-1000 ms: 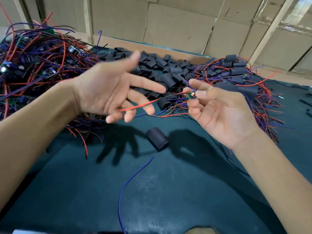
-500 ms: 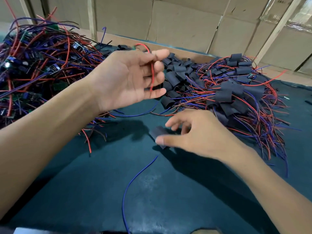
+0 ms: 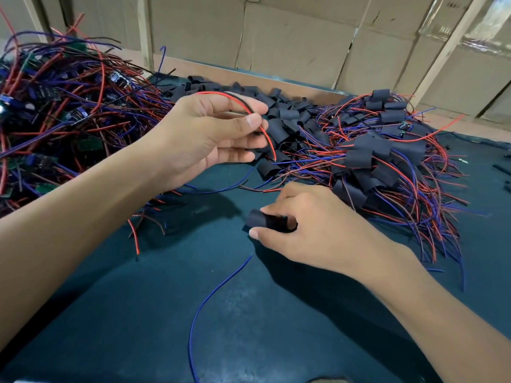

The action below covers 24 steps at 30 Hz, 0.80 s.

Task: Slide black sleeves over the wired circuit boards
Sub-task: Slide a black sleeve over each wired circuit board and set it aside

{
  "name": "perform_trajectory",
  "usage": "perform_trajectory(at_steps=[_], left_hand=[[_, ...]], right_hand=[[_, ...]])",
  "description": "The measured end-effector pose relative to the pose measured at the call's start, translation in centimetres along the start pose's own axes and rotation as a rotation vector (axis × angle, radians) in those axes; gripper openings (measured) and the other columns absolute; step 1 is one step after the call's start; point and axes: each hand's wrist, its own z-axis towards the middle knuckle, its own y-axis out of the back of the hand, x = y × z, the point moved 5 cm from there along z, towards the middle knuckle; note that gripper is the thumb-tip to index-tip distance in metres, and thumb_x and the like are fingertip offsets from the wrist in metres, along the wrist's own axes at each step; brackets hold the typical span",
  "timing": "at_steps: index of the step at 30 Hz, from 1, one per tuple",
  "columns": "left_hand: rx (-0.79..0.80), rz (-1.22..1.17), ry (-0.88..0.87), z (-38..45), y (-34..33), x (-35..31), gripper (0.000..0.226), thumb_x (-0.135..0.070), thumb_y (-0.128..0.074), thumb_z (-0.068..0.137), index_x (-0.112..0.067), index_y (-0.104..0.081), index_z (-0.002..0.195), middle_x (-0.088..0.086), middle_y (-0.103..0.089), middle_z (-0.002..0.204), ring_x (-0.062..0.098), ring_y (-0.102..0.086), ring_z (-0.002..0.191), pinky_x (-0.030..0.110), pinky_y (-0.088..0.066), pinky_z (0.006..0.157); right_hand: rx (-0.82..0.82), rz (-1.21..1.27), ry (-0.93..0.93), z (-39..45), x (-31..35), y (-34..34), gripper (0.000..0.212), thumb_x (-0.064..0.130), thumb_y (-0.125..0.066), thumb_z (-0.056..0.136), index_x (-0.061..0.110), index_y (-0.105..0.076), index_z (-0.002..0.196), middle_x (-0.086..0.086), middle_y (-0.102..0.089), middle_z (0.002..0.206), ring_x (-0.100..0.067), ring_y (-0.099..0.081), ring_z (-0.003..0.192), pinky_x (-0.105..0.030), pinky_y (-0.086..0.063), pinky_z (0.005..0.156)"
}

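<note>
Fingers [image 3: 260,211] and thumb of the right hand [image 3: 318,230] are curled around a single black sleeve [image 3: 261,220], which is pinched just above the dark green table mat [image 3: 138,313]. By the left hand [image 3: 210,134], raised above the mat and farther back than the sleeve, a red wire [image 3: 250,111] is pinched between thumb and forefinger; the other fingers are held loosely curled and close together behind it. The wire is seen arching over the fingertips and hanging down past them. Whether a circuit board is held in that palm cannot be told.

Behind the pinched sleeve, a heap of loose black sleeves [image 3: 279,117] is spread toward the far edge of the mat. To the right of the pinched sleeve, a pile of sleeved boards [image 3: 367,158] with red and blue wires trailing is laid. To its left and farther back, a large tangle of unsleeved wired boards [image 3: 55,106] is heaped. A loose blue wire [image 3: 210,297] is stretched along the mat nearer than the sleeve, and cardboard sheets [image 3: 290,40] are stood behind the mat.
</note>
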Motion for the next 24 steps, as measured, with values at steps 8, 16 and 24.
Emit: perform_trajectory(at_steps=[8,16,24], left_hand=[[-0.1,-0.09,-0.09,0.1,0.6,-0.5,0.018,-0.006,-0.072,0.085,-0.007,-0.071,0.103,0.01,-0.073,0.09,0.024,-0.073,0.086,0.033,-0.058,0.076],[-0.02,-0.045,-0.149,-0.4,-1.5,0.5,0.016,-0.002,-0.07,0.088,-0.003,-0.07,0.104,0.016,-0.07,0.089,0.025,-0.073,0.088,0.032,-0.058,0.075],[0.046,0.218,-0.247,-0.9,-3.2,0.5,0.01,0.001,-0.069,0.09,-0.006,-0.075,0.094,-0.006,-0.076,0.1,0.008,-0.067,0.077,0.027,-0.056,0.067]], right_hand=[[-0.53,0.321,-0.031,-0.3,-3.2,2.4,0.018,0.035,-0.082,0.08,0.023,-0.08,0.093,0.013,-0.068,0.082,-0.001,-0.06,0.071,-0.012,-0.042,0.069],[-0.65,0.645,-0.003,-0.2,-4.2,2.7,0.027,0.031,-0.08,0.086,0.034,-0.075,0.113,0.013,-0.076,0.102,-0.009,-0.07,0.087,-0.025,-0.056,0.082],[-0.662,0.547,0.025,-0.4,-3.8,2.8,0.006,0.029,-0.077,0.089,0.032,-0.078,0.094,0.016,-0.069,0.077,0.003,-0.05,0.063,-0.013,-0.04,0.063]])
